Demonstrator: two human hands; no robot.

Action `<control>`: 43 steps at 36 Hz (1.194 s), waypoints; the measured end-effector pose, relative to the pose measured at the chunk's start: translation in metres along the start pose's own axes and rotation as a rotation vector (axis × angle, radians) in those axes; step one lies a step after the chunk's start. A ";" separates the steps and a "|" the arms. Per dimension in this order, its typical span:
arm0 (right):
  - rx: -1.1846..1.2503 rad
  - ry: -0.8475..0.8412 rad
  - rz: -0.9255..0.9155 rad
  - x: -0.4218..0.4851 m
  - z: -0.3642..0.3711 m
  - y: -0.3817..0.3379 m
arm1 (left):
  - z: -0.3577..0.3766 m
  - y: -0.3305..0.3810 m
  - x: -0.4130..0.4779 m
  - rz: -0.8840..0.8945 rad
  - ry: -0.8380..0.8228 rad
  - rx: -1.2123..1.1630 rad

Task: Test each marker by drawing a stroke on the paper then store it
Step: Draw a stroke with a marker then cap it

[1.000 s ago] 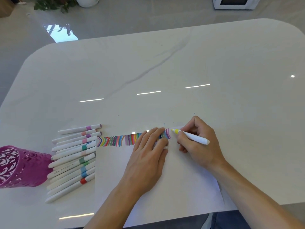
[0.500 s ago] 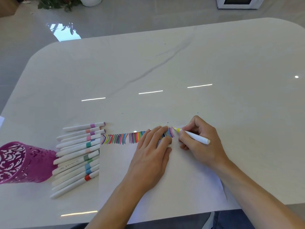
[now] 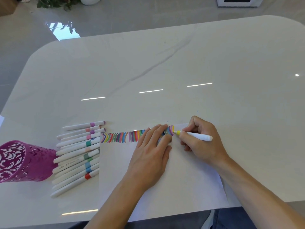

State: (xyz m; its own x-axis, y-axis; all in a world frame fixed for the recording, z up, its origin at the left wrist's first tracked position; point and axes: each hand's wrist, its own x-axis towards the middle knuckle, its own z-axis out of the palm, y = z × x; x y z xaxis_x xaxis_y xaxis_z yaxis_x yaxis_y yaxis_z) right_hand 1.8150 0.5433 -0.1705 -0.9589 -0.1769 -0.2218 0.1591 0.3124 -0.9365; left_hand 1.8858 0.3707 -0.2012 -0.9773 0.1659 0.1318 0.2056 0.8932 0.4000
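A white sheet of paper (image 3: 181,179) lies at the table's near edge, with a row of coloured strokes (image 3: 122,137) along its top. My right hand (image 3: 203,141) grips a white marker (image 3: 198,136) with a yellow tip that touches the paper at the row's right end, beside a fresh yellow stroke. Fingers straight, my left hand (image 3: 151,152) presses flat on the paper and covers part of the row; a small white piece, perhaps the cap, shows under its thumb. Several capped white markers (image 3: 77,152) lie side by side left of the paper.
A purple cut-out pen cup (image 3: 21,162) lies on its side at the far left, its mouth toward the markers. The white marble table (image 3: 165,71) stretches wide behind the paper. A plant pot and a white appliance stand on the floor beyond.
A yellow stroke has appeared at the right end of the row as my right hand drew the tip downward. My left hand stayed pressed on the paper.
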 end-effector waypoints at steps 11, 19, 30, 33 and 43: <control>-0.072 -0.005 0.026 0.002 -0.002 -0.003 | 0.001 -0.001 0.001 0.001 0.005 -0.011; -0.092 -0.006 0.026 0.000 -0.002 -0.004 | 0.000 -0.001 0.001 0.000 0.005 -0.024; 0.090 -0.037 -0.031 -0.003 -0.007 -0.008 | -0.008 0.006 0.001 -0.036 0.037 -0.132; 0.111 -0.023 -0.066 -0.005 -0.006 -0.012 | -0.013 0.009 0.002 -0.049 0.061 -0.192; 0.054 0.061 -0.143 -0.024 0.001 -0.033 | -0.037 0.024 0.001 -0.225 0.155 -0.415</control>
State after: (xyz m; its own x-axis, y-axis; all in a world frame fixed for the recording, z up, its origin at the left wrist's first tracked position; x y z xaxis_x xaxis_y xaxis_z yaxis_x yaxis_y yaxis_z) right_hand 1.8326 0.5365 -0.1340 -0.9848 -0.1587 -0.0699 0.0308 0.2368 -0.9711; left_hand 1.8916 0.3767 -0.1581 -0.9871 -0.1043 0.1217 0.0243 0.6530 0.7569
